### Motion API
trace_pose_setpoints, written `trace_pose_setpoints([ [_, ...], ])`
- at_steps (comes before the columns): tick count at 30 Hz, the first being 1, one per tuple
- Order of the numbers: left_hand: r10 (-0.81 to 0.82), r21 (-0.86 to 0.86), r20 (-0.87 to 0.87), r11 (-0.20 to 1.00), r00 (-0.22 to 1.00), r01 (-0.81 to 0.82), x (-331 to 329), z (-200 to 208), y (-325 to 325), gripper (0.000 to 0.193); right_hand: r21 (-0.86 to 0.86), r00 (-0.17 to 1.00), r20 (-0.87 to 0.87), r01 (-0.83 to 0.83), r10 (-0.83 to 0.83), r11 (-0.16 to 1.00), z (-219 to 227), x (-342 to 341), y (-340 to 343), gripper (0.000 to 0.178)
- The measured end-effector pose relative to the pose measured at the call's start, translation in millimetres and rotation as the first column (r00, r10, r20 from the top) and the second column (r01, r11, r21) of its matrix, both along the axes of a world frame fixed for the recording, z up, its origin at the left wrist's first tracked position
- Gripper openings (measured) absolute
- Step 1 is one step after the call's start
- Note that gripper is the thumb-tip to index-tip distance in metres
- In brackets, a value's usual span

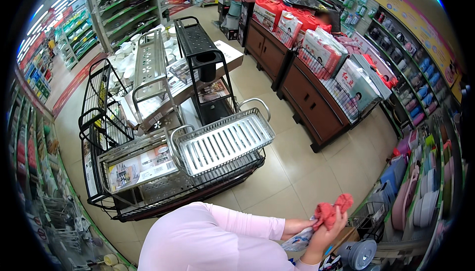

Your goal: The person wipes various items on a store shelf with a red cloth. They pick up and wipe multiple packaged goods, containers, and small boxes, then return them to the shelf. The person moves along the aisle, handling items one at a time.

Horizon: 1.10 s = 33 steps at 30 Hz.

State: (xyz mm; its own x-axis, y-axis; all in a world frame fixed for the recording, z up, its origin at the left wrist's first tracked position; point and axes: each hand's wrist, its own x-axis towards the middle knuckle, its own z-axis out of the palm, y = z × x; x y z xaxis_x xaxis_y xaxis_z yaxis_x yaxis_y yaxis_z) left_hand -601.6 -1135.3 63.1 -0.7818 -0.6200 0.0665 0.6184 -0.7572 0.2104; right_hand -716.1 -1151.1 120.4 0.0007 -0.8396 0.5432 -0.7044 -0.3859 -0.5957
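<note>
A bunched red cloth [328, 213] is in my right hand [327, 234], whose fingers are wrapped round its near side. My left hand [297, 227] comes in from the left and meets the cloth's lower edge. Below and between the hands hangs a crumpled clear plastic bag [298, 241] with blue and white print. The left fingers look closed on its top, though they are partly hidden. Both forearms wear pale pink sleeves. Just below my right hand stands a grey lidded bucket [360, 254] beside a brown cardboard box [345, 239].
A wire-railed display stand [198, 192] holds metal racks, including a slotted silver basket rack [225, 142] and a black rack [195, 41]. Brown cabinets [311, 103] carry boxed goods and red bags. Shelves with pans and plastic ware [420, 192] line the right. Tiled floor [282, 167] lies between.
</note>
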Motion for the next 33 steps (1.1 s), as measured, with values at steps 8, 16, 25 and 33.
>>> trace_pose_setpoints([
  [8,-0.11,-0.095,0.148,0.988,0.983,0.125,-6.4,-5.3,-0.5,0.065,0.089,0.954,0.3,-0.054,0.025,0.995,8.7,-23.2,0.0,0.046],
  [16,-0.065,-0.125,0.186,0.988,0.98,0.089,-15.4,2.6,-2.5,0.062,0.052,0.989,0.1,0.101,-0.105,0.994,3.5,-21.3,37.5,0.038],
  [25,0.019,-0.109,0.266,0.994,0.964,0.01,-20.9,0.4,0.6,0.059,0.05,0.988,0.036,0.147,-0.149,0.988,1.5,-24.1,46.1,0.041],
  [33,0.208,-0.118,0.156,0.974,0.966,-0.191,-1.9,-8.2,21.6,0.057,0.021,0.997,0.05,-0.062,0.06,0.998,-1.8,-0.6,57.8,0.051],
])
